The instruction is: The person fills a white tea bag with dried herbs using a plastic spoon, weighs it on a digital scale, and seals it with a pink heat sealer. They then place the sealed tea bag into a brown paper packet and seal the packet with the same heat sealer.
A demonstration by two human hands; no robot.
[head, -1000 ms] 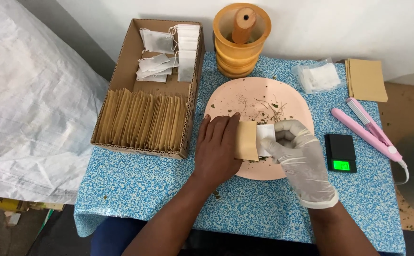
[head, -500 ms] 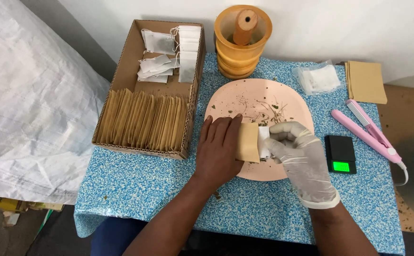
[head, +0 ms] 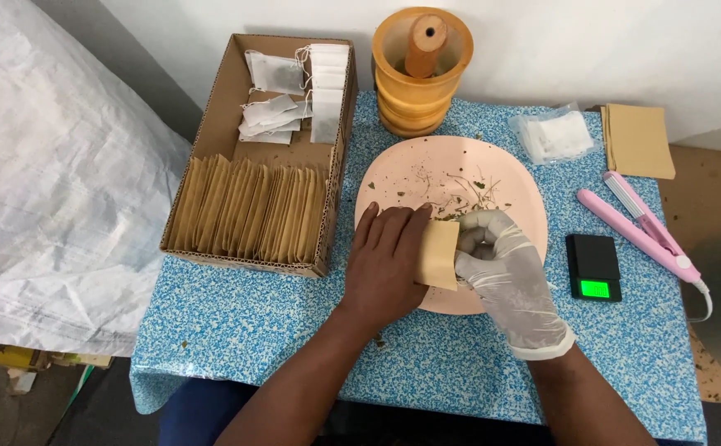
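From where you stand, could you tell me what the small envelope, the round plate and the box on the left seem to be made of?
The small envelope, held between the left hand and the gloved right hand, looks like matte tan kraft paper, flat and creased. The round plate seems to be smooth pale pink plastic, possibly ceramic. The box is brown corrugated cardboard; its fluted edge shows.

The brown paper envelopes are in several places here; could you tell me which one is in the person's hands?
The single brown envelope over the pink plate, pinched between the bare left hand and gloved right hand. The others stand filed in the cardboard box or lie stacked by the wall.
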